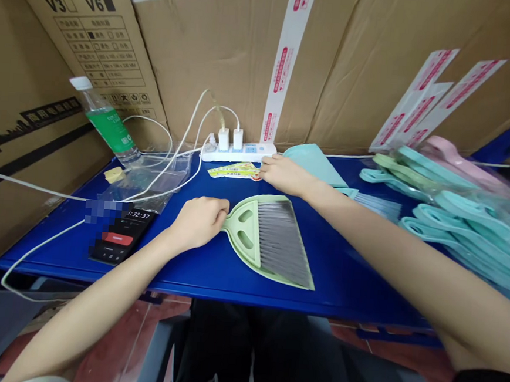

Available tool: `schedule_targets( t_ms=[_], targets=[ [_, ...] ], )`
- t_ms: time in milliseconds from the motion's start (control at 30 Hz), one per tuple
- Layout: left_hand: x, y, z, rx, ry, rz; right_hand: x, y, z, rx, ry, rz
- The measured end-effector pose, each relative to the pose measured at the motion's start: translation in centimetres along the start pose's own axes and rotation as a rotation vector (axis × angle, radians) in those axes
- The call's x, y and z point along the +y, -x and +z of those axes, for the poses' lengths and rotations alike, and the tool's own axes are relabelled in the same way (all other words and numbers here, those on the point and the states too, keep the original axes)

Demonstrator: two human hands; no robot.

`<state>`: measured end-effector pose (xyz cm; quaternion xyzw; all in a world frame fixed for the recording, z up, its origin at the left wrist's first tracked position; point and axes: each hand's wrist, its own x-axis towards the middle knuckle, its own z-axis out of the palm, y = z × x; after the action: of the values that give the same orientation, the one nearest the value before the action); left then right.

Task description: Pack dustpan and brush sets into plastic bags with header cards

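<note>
My left hand [202, 221] is closed around the handle of a light green hand brush with grey bristles [284, 237]. The brush lies nested over a matching green dustpan [249, 265] on the blue table. Further back, my right hand [283, 173] has its fingertips curled down on the right end of several small yellow-green printed paper labels [232, 170]. A light blue dustpan [314, 161] lies just behind that hand, and a brush with pale blue bristles [375, 204] shows beyond my right forearm.
Bagged blue, green and pink brush sets [470, 202] are heaped on the right. A white power strip [244, 151] with plugs and cables stands at the back. On the left are a water bottle [112, 127], clear plastic bags [163, 175] and a phone [123, 236]. Cardboard boxes [231, 48] wall the back.
</note>
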<state>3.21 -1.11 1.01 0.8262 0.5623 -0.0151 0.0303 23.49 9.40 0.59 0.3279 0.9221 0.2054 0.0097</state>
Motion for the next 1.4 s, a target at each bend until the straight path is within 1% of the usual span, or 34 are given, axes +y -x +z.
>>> schedule_targets(
  t_ms=[67, 133, 233, 267, 333, 400, 533, 600, 667, 733, 800, 867, 933, 1000, 1100, 1167, 1233, 1333, 1400],
  targets=[
    [0.0, 0.0, 0.1, 0.014, -0.004, 0.010, -0.1, -0.1, -0.2, 0.014, 0.016, 0.000],
    [-0.1, 0.0, 0.2, 0.027, -0.003, 0.017, -0.2, 0.5, -0.7, 0.030, 0.030, 0.012],
    [-0.2, 0.0, 0.3, 0.040, -0.002, 0.024, -0.3, 2.5, -2.0, 0.076, 0.027, 0.037],
    [-0.2, 0.0, 0.3, 0.043, 0.000, 0.027, -0.4, 3.4, -2.6, 0.115, 0.006, 0.046],
    [-0.2, 0.0, 0.3, 0.048, 0.008, 0.035, -0.7, 5.2, -3.6, 0.187, -0.076, 0.050],
    [-0.1, -0.1, 0.4, 0.054, 0.018, 0.040, -1.4, 6.9, -4.5, 0.233, -0.177, 0.043],
    [0.0, -0.2, 0.6, 0.075, 0.032, 0.065, -3.5, 9.2, -5.2, 0.230, -0.431, 0.001],
    [-0.1, -0.2, 0.7, 0.087, 0.039, 0.083, -4.6, 9.8, -5.2, 0.164, -0.550, -0.001],
    [-0.2, -0.3, 0.7, 0.096, 0.042, 0.089, -5.4, 10.0, -5.4, 0.044, -0.685, -0.019],
    [-0.2, -0.3, 0.8, 0.100, 0.040, 0.089, -5.6, 10.3, -5.6, -0.061, -0.843, -0.060],
    [-0.2, -0.4, 0.8, 0.101, 0.041, 0.091, -5.4, 10.6, -5.7, -0.099, -0.950, -0.058],
    [-0.2, -0.4, 0.8, 0.101, 0.043, 0.092, -5.0, 10.9, -5.4, -0.069, -0.932, 0.030],
    [-0.2, -0.4, 0.8, 0.101, 0.043, 0.093, -4.7, 11.2, -4.6, -0.042, -0.816, 0.155],
    [-0.2, -0.4, 0.8, 0.101, 0.039, 0.095, -4.6, 11.4, -3.7, -0.095, -0.719, 0.227],
    [-0.2, -0.4, 0.8, 0.105, 0.030, 0.096, -4.9, 11.4, -2.8, -0.221, -0.699, 0.197],
    [-0.3, -0.4, 0.8, 0.110, 0.027, 0.099, -5.2, 11.4, -2.6, -0.242, -0.727, 0.165],
    [-0.3, -0.4, 0.8, 0.114, 0.028, 0.105, -5.4, 11.4, -2.8, -0.252, -0.760, 0.163],
    [-0.3, -0.4, 0.8, 0.114, 0.031, 0.109, -5.5, 11.5, -2.9, -0.322, -0.795, 0.163],
    [-0.2, -0.3, 0.8, 0.115, 0.033, 0.105, -5.5, 11.6, -2.7, -0.333, -0.813, 0.148]
  ],
)
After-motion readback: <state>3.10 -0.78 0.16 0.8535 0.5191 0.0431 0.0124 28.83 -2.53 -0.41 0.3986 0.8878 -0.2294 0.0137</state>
